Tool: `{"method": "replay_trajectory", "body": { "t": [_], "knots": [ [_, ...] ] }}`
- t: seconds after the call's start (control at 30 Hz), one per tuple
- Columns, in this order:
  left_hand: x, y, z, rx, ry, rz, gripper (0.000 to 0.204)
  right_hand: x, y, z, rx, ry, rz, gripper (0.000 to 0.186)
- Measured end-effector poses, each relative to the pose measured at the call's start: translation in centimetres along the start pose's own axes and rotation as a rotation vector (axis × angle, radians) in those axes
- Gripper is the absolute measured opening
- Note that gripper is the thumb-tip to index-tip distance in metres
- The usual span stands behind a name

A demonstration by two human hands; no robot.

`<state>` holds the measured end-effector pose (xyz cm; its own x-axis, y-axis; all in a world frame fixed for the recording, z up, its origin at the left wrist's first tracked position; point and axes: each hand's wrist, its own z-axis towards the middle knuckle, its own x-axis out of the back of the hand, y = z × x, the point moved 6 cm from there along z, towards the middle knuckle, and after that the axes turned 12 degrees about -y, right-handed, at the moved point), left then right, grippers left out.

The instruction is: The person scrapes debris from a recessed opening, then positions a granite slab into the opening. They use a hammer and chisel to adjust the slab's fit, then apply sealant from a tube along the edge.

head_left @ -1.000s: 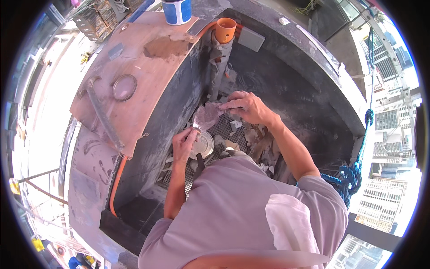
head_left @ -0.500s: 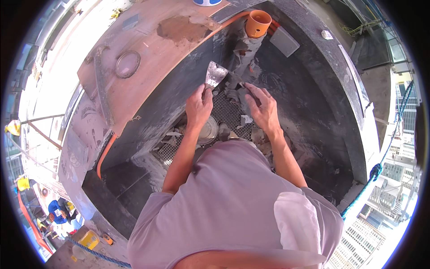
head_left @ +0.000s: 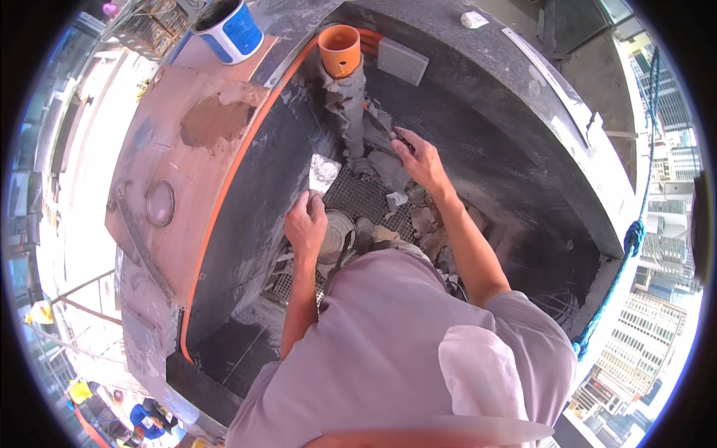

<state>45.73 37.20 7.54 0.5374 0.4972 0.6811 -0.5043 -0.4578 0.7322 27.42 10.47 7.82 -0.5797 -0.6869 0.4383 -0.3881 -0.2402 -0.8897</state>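
Down in the dark pit, the person works with both hands at the foot of a grey pipe [head_left: 349,112] with an orange top [head_left: 338,49]. The pipe stands almost upright — its long way runs up and down the picture, and its wrapped base meets the metal grate [head_left: 366,200].

The right hand [head_left: 422,160] is the nearer one. It sits just right of the pipe's base, fingers curled tight around a thin tool [head_left: 379,123]. The tool's tip points up and left, toward the grey stuff packed at the pipe. It looks like it touches there, but that is hard to tell.

The left hand [head_left: 306,224] is lower and further from the pipe. Its fingers are closed on the handle of a flat trowel [head_left: 323,173], whose blade is smeared with pale grey paste and points up at the pipe.

Bits of broken grey material [head_left: 426,220] lie on the grate by the right arm. A blue and white bucket [head_left: 228,30] stands up on the rim, well apart.
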Motion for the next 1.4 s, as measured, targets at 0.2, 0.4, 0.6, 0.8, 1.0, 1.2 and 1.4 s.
{"method": "replay_trajectory", "body": {
  "t": [0.2,0.4,0.6,0.8,1.0,1.2,1.4],
  "knots": [
    [2.5,-4.8,-1.4,0.134,-0.059,0.023,0.029,-2.7,-2.4,6.4,0.186,-0.133,0.196,0.04],
    [2.5,-3.7,-5.2,0.226,-0.073,-0.082,0.028,-9.1,-3.6,11.1,0.302,-0.241,-0.057,0.047],
    [1.5,-4.4,-6.6,0.196,-0.039,-0.091,0.03,-7.9,3.5,15.4,0.087,0.035,-0.167,0.036],
    [1.2,-6.2,-6.0,0.288,-0.047,-0.221,0.031,1.3,12.7,5.0,-0.035,0.314,-0.386,0.035],
    [1.5,-6.4,-4.8,0.223,-0.099,-0.172,0.03,1.3,11.8,-1.5,-0.233,-0.031,0.039,0.031],
    [2.3,-4.9,-4.3,0.263,-0.157,-0.149,0.03,3.5,8.0,-1.1,0.107,0.256,-0.356,0.027],
    [0.8,-4.7,-5.0,0.232,-0.182,-0.138,0.031,8.3,-4.0,2.8,0.316,0.561,-0.358,0.026]
  ]
}}
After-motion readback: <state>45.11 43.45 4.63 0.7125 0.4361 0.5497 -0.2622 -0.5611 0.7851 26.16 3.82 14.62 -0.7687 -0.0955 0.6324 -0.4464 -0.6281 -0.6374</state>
